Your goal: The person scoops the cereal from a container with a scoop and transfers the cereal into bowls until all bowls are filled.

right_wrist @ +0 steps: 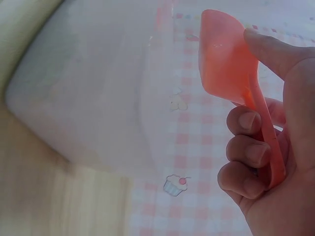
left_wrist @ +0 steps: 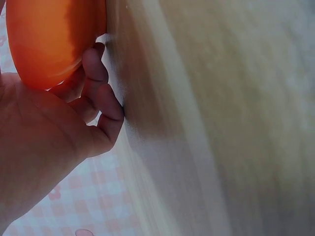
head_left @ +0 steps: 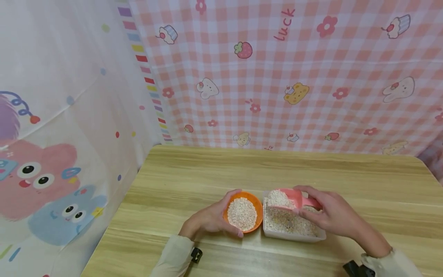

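My left hand (head_left: 214, 217) curves round the near-left side of a small orange bowl (head_left: 258, 206) filled with pale flakes like oats. In the left wrist view, the orange bowl (left_wrist: 44, 44) sits against the palm, with curled fingers by the tabletop. My right hand (head_left: 330, 211) grips the handle of a pink scoop (head_left: 297, 196), heaped with the same pale flakes. The scoop is over a white rectangular tub (head_left: 294, 236) holding pale flakes mixed with darker bits. In the right wrist view, fingers wrap the handle of the scoop (right_wrist: 226, 59), and the thumb presses its side.
Bowl and tub stand side by side on a wooden table (head_left: 194, 169). Behind the table hangs a pink checked cloth (head_left: 221, 111) with printed cakes and strawberries. A white cloth (head_left: 86, 115) with cartoon figures hangs at the left.
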{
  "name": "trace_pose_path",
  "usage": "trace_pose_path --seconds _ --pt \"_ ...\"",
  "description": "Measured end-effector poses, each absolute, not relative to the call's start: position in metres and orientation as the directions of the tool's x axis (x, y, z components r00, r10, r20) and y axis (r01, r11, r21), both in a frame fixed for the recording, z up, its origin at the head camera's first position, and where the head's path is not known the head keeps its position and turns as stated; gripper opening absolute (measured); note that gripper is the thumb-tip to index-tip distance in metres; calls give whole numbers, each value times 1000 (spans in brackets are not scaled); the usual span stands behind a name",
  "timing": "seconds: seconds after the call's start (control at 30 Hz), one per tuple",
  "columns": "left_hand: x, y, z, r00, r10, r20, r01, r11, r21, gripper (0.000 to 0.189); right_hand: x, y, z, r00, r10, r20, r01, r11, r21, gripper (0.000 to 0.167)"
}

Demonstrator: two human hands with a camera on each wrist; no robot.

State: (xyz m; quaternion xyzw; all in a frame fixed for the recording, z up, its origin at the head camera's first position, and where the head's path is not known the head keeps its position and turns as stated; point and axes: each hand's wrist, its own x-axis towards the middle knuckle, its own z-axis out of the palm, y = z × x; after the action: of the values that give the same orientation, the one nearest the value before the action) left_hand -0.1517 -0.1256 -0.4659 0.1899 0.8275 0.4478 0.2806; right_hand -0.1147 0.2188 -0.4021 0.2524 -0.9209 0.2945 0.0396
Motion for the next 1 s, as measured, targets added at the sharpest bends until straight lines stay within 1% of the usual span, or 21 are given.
trace_pose_path --seconds 0.2,0.53,0.67,1.0 --pt "-151 -126 -465 -771 568 -289 70 526 847 116 -120 209 -394 -858 -468 211 -509 719 -474 55" --pt "-151 -126 -465 -770 571 -284 97 546 832 117 -127 195 -386 -806 -541 239 -587 680 -439 55" --pt "-151 -126 -464 -769 572 -285 93 542 835 117 -128 193 -384 -799 -556 228 -595 678 -432 55" --pt "-151 -126 -464 -769 569 -290 89 545 834 117 -132 189 -386 -769 -587 251 -635 659 -403 55"
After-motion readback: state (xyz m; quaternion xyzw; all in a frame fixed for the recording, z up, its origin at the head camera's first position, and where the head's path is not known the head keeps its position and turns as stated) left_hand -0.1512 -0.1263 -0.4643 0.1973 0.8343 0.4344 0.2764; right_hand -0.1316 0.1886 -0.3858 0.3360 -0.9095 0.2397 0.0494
